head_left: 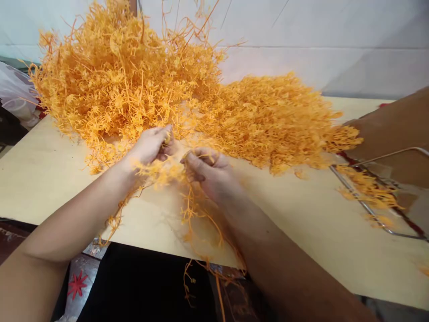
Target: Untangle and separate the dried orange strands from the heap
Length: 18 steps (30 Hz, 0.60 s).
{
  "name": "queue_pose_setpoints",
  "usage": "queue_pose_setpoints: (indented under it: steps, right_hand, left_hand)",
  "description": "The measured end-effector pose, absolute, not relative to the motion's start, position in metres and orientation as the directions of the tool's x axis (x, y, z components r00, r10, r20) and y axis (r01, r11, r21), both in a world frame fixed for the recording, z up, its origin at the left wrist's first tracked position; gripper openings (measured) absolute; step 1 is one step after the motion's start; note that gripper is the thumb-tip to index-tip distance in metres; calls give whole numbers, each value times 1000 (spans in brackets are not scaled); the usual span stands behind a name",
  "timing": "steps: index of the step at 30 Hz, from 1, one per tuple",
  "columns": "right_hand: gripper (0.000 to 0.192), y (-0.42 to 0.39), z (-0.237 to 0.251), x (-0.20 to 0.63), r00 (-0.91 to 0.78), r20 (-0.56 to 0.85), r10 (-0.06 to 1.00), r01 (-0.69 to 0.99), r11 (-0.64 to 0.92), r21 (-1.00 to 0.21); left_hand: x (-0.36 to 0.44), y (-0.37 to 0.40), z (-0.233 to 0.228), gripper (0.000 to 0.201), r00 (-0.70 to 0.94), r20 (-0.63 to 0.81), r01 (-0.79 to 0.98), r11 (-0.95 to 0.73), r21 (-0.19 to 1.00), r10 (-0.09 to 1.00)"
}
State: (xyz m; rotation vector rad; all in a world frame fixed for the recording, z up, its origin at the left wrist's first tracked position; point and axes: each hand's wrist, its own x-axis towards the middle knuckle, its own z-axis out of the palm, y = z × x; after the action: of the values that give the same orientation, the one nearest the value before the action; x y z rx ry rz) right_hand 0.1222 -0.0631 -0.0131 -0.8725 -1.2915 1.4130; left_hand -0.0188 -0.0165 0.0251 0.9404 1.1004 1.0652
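My left hand (152,144) is closed, its fingers curled round a bit of orange material in front of the piles. Close beside it, my right hand (212,173) pinches an orange branching strand (189,208), thin and plastic-looking, which hangs down past the table's front edge. Between the two hands and below them is a blurred orange cluster (164,172). A large tangled orange heap (124,76) rises behind my left hand. Behind my right hand lies a flatter pile of orange sprigs (271,120).
A pale table (301,223) bears the piles, against a white wall (335,44). At the right, a metal wire frame (365,205) has orange sprigs on it, near a brown cardboard piece (395,134). A whitish plastic bag (16,85) is at the left.
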Motion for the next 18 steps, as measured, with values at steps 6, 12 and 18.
queue_pose_setpoints:
  steps: [6,12,18]
  right_hand:
    - [33,-54,-6,136,25,145,989,-233,147,-961]
    - [27,-52,-10,132,119,189,975,-187,209,-960]
    - [21,-51,-15,134,182,275,944,-75,292,-954]
  left_hand:
    - [-3,-32,10,4,278,-283,62,276,959,918]
    - [-1,-36,14,8,338,-312,-109,367,924,888]
    - [-5,-36,2,8,378,-270,9,288,958,886]
